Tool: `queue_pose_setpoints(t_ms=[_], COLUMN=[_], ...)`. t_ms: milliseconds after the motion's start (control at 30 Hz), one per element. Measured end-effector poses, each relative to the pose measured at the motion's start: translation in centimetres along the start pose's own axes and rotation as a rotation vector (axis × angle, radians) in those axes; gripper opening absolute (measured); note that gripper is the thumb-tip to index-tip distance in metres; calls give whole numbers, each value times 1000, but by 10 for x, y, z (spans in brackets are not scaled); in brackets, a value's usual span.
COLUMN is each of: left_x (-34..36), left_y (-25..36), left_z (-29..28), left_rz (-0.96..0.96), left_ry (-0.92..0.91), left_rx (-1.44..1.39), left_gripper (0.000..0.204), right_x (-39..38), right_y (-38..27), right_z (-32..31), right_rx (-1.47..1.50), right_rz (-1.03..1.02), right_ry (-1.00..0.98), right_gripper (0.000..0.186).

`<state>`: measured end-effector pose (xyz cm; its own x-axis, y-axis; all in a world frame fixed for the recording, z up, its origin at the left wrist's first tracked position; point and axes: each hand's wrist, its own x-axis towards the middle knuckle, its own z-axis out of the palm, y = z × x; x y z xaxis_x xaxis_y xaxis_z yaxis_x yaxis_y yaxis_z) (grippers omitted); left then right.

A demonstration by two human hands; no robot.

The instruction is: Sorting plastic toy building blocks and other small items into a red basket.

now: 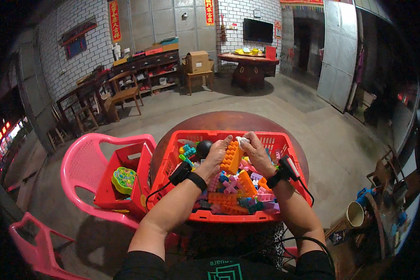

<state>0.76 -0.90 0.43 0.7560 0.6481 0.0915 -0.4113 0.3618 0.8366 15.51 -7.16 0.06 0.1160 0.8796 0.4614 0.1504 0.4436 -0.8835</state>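
Head view — left hand [213,157] grips orange block [230,158], right hand [257,152] white cloth [241,139] — between edges of red basket [238,218].

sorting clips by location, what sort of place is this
Probably a home's living area: a television hangs on a white brick wall, and a red crate of toy blocks sits on a round table.

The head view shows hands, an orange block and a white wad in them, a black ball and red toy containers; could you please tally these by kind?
Hands: 2 (left hand, right hand)
Orange block: 1
White wad: 1
Black ball: 1
Red toy containers: 2 (large basket, smaller box)
Total: 7
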Motion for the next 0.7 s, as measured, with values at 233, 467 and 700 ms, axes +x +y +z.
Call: queue_pose_setpoints(t_ms=[233,467,700], left_x=[0,2,9], left_y=[-9,-9,-9], left_z=[15,6,2], left_rz=[36,110,264], left_ry=[32,81,168], left_rx=[-91,256,322], left_gripper=[33,29,32], right_x=[2,3,1], right_y=[3,-1,-1], right_z=[-2,-6,-14], right_rx=[-105,-29,135], right_rz=[-16,63,309], right_ry=[163,187,-45], right_gripper=[16,17,45])
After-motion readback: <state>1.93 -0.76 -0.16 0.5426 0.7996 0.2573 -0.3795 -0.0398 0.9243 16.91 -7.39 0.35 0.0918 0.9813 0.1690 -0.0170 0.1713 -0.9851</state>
